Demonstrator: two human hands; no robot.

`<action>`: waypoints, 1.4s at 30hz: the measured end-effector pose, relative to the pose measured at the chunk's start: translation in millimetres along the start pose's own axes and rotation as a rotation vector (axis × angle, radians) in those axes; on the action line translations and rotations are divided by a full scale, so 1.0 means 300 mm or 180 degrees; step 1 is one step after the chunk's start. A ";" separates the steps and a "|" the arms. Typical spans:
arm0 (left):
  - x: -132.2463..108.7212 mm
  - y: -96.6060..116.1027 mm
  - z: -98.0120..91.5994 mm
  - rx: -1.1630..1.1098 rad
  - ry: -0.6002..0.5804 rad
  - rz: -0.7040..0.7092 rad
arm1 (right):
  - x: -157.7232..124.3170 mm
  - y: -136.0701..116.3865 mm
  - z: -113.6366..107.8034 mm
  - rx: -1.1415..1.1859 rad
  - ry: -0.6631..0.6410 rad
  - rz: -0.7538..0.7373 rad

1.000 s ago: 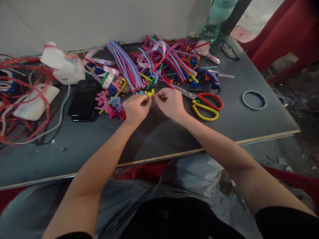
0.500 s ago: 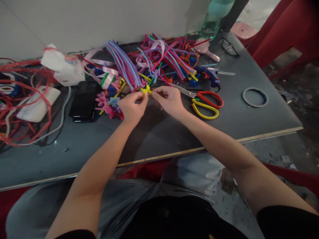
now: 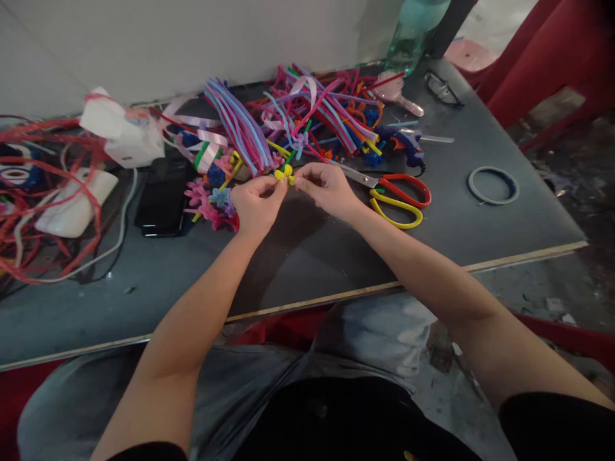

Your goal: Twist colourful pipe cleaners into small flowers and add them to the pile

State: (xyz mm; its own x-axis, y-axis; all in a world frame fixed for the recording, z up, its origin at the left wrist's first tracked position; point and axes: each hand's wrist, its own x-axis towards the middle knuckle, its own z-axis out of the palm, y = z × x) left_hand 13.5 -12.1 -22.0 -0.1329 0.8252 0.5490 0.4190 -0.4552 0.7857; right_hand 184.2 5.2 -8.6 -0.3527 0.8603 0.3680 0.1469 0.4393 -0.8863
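Observation:
A small yellow pipe cleaner flower is pinched between my two hands, above the dark table. My left hand grips its left and lower side with thumb and forefinger. My right hand closes thumb and forefinger on its right edge; the other fingers curl underneath. Close to my left hand lie finished pink and blue pipe cleaner flowers. Right of my right hand, scissors with one red and one yellow handle rest on the table. Behind the hands lies a bundle of purple and blue pipe cleaners.
More coloured pipe cleaners are heaped at the back. A glue gun, a pink hairbrush, glasses and a tape roll lie to the right. At left are a black phone and tangled red cords.
The yellow flower has turned slightly between my fingers, its petals now showing more openly. Both hands stay nearly in place, and the view has shifted a little.

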 end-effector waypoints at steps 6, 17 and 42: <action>0.007 -0.014 0.010 -0.0574 -0.0087 -0.0353 | -0.026 0.000 -0.008 -0.1403 0.0336 -0.0712; 0.006 -0.004 0.016 -0.0848 -0.0126 -0.0482 | -0.032 0.009 0.005 -0.1734 0.0465 -0.0854; 0.013 0.008 0.003 -0.0819 -0.0244 -0.0340 | -0.003 -0.002 0.005 0.0107 0.0323 -0.0073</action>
State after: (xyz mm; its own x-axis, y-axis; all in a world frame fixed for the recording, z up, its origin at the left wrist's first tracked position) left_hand 14.9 -9.6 -18.2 -0.0917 0.8914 0.4439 0.1633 -0.4263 0.8897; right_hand 183.2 3.7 -8.8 -0.2598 0.8727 0.4133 0.1081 0.4516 -0.8857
